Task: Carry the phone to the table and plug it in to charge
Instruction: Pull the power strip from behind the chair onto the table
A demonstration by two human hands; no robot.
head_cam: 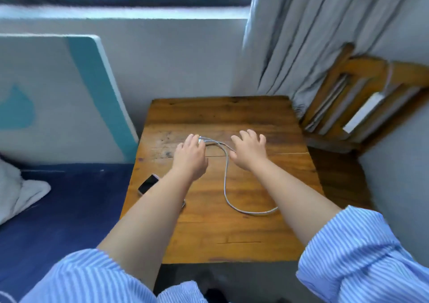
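Wooden tabletop (232, 233) carries everything. Over its far half the right hand (249, 149) is spread wide, holding nothing; the left hand (190, 156), fingers loosely extended, grips nothing visible. A grey cable (224, 182) loops between them. The phone (148, 183) lies screen-up at the left edge, partly under the forearm (157, 209). Best to pinch the white plug (200, 140) just beyond the left hand, then meet the phone squarely.

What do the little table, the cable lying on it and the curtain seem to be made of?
Table: wood, glossy brown varnish; grain lines, a crack across the top and a worn dull patch show. Cable: smooth pale grey sheath, probably plastic or rubber; too blurred to rule out braid. Curtain: soft grey cloth, hanging in folds.
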